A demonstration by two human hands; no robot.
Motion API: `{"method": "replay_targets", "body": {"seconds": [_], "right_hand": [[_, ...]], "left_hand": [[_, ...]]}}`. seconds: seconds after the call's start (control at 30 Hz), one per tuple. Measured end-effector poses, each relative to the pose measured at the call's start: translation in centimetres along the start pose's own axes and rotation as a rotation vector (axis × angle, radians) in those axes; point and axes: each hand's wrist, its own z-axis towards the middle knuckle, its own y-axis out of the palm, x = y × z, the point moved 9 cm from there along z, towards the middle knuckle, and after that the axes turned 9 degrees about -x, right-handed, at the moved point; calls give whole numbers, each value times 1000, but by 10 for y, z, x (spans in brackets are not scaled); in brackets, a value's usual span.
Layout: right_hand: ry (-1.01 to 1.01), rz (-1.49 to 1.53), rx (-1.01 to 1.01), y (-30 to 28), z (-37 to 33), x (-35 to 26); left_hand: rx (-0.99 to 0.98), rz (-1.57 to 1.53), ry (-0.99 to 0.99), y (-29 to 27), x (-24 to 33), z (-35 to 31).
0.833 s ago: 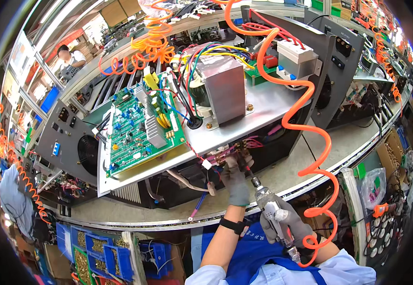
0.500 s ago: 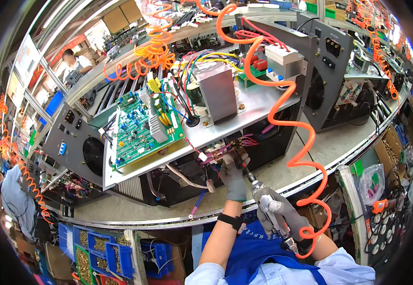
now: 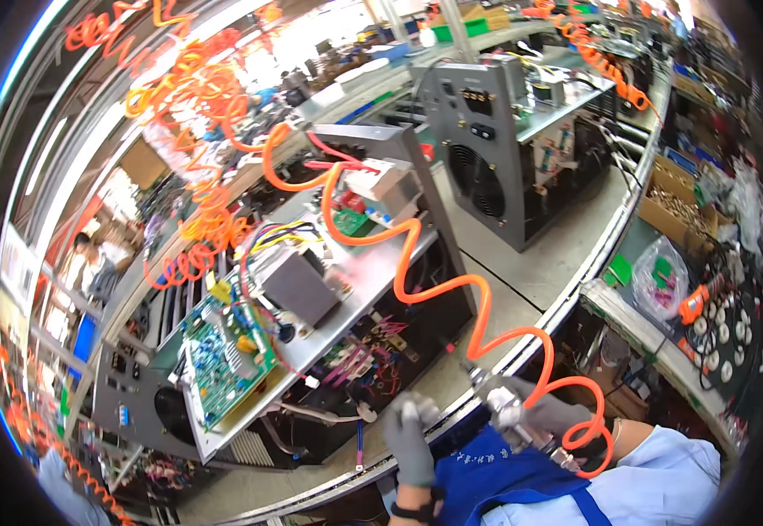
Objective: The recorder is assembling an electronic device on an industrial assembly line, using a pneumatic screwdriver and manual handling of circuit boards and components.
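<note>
My right hand (image 3: 557,419), in a grey glove, grips a silver air screwdriver (image 3: 511,410) by its body, with an orange coiled hose attached. The tool's tip points up and left, apart from the machine. My left hand (image 3: 410,434), also gloved, is just off the front edge of the machine with its fingers curled; blur hides whatever they may hold. In front of me a tilted dark machine chassis (image 3: 434,320) bears a green circuit board (image 3: 224,364), a grey metal block (image 3: 301,287) and bundled wires. Pink wires (image 3: 346,364) show in its open side beneath the metal shelf.
An orange coiled hose (image 3: 408,237) hangs across the machine. Behind it to the right stands another grey chassis (image 3: 478,149) with a fan. On the right side are a cardboard box of small parts (image 3: 675,197), a plastic bag (image 3: 659,273) and an orange-handled tool (image 3: 695,302).
My view has swung right. Both hands have drawn back from the machine's open side; the screwdriver's tip no longer reaches in beside my left hand.
</note>
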Motion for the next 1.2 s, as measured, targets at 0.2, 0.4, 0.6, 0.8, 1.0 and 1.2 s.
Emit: {"method": "replay_targets", "body": {"seconds": [0.2,0.4,0.6,0.8,1.0,1.2], "right_hand": [[-343,185,310,-50,-22,-17],[-481,135,412,-64,-23,-29],[-501,166,522,-164,16,-46],[-402,-903,647,-289,75,-81],[95,-1954,568,-261,103,-80],[-88,-1307,1037,-188,31,-159]], "left_hand": [[-374,17,-344,56,-64,-75],[-696,184,-402,99,-74,-86],[-158,221,-116,10,9,-35],[219,415,210,-65,89,5],[-56,606,-285,-60,65,53],[-74,953,-314,-41,78,52]]}}
